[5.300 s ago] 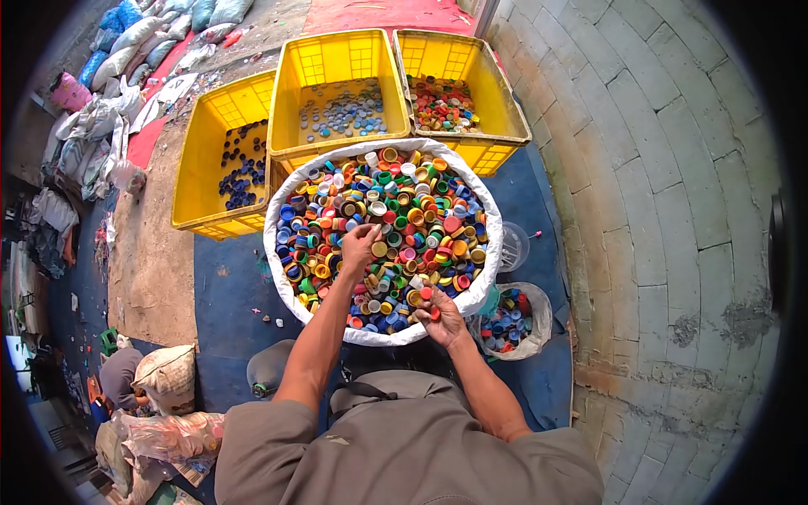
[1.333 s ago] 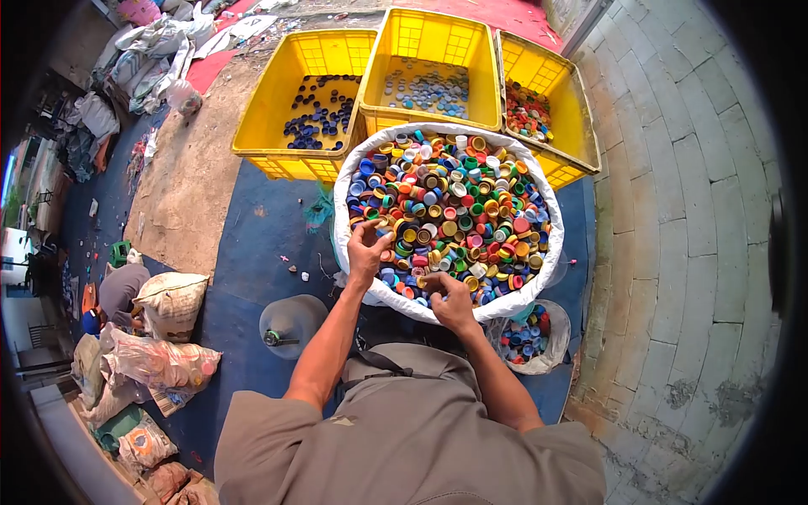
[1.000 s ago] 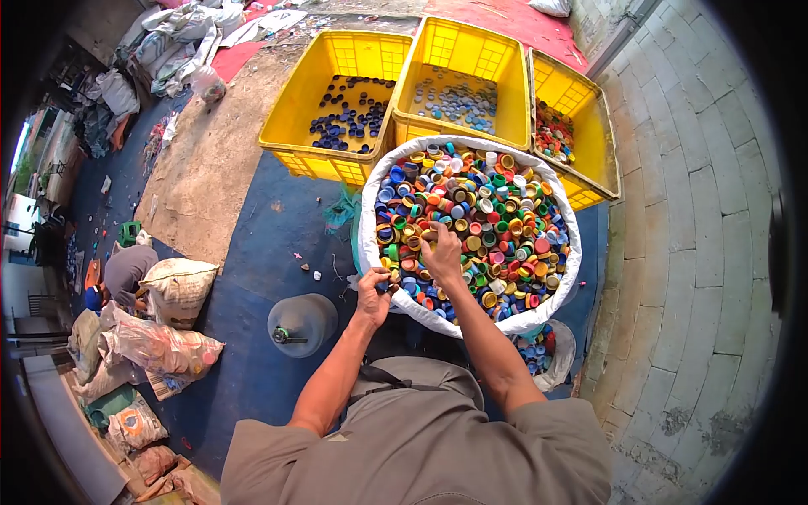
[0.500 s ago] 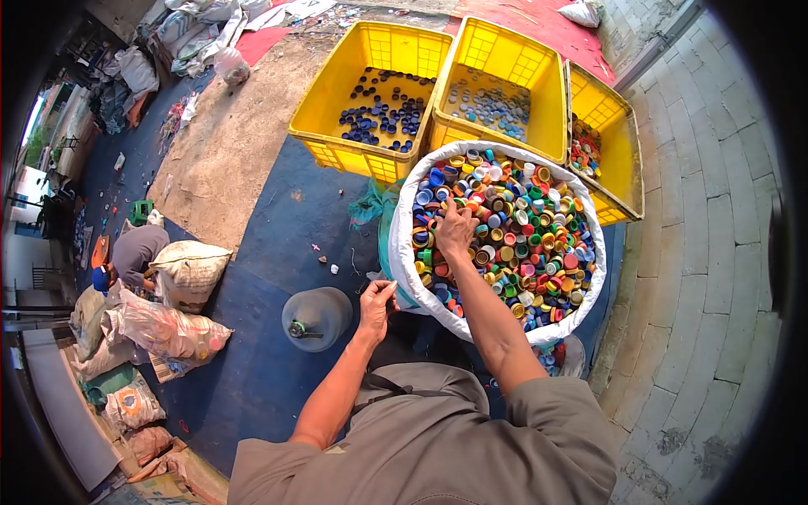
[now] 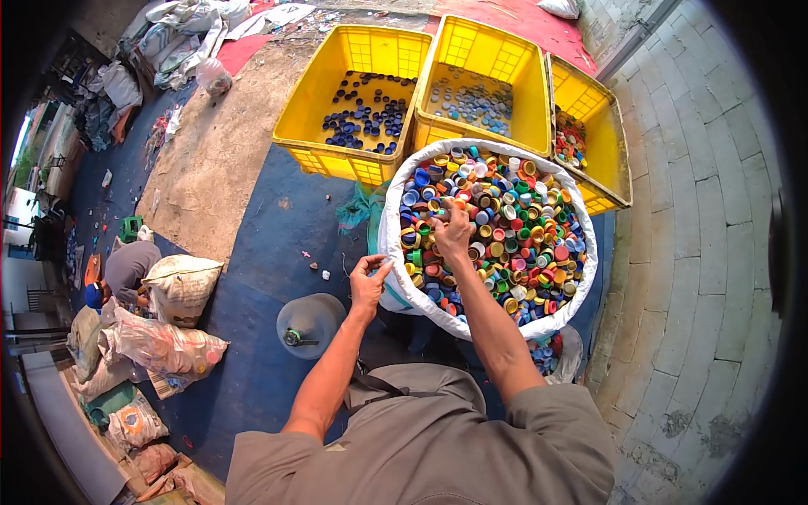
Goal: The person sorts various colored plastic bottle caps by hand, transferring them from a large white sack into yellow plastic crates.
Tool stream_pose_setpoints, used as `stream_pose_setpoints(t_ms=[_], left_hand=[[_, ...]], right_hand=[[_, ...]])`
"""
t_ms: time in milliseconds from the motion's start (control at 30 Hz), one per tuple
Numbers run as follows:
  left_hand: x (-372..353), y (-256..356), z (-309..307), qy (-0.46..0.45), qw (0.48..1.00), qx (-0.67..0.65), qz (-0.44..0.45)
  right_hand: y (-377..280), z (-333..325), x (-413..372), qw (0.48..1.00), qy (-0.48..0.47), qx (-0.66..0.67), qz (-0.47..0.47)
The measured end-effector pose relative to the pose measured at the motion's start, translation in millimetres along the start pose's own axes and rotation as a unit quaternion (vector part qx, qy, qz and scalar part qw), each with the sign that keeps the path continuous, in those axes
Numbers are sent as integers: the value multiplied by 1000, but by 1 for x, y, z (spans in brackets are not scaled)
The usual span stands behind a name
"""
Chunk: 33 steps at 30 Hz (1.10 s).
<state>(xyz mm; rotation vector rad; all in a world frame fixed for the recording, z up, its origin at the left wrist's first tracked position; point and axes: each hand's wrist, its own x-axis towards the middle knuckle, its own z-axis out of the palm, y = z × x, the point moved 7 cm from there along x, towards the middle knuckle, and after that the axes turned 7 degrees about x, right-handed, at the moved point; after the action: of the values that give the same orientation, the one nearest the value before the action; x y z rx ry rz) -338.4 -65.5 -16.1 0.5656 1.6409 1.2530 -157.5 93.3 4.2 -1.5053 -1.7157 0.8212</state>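
A large white-rimmed sack (image 5: pixel 390 227) stands in front of me, filled with loose plastic bottle caps (image 5: pixel 513 244) of many colours. My right hand (image 5: pixel 454 231) reaches over the left part of the heap, thumb and fingers apart among the caps; its fingertips partly blend with them. Just outside the sack's left rim is my left hand (image 5: pixel 368 284), thumb and forefinger brought close together. Whatever sits at those fingertips is too small to make out. Beyond the sack, a yellow crate (image 5: pixel 295 126) contains dark blue caps (image 5: pixel 366 126).
Behind the sack, a middle yellow crate (image 5: pixel 484 139) holds pale blue caps, and a right-hand crate (image 5: pixel 619 126) red and orange ones. A clear water jug (image 5: pixel 311 324) stands left of my arm. Farther left, a person (image 5: pixel 130 269) bends beside stuffed sacks (image 5: pixel 183 282). A block wall (image 5: pixel 682 252) runs along the right.
My left hand has risen nearer the sack's rim. My right hand has lifted slightly within the heap, its fingers more spread. The view has shifted, moving crates and sack slightly left.
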Motion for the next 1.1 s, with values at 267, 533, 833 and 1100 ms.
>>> stream_pose_setpoints(t_ms=[267, 533, 833, 1100], left_hand=[[67, 60, 26, 18, 903, 316, 292], [96, 73, 77, -41, 768, 490, 411], [114, 59, 97, -81, 722, 573, 379], [113, 58, 88, -82, 827, 490, 263]], right_hand=[[36, -23, -65, 744, -1, 608, 278], [59, -44, -124, 645, -9, 690, 328], [64, -53, -155, 653, 0, 669, 355], [56, -49, -150, 674, -33, 648, 352]])
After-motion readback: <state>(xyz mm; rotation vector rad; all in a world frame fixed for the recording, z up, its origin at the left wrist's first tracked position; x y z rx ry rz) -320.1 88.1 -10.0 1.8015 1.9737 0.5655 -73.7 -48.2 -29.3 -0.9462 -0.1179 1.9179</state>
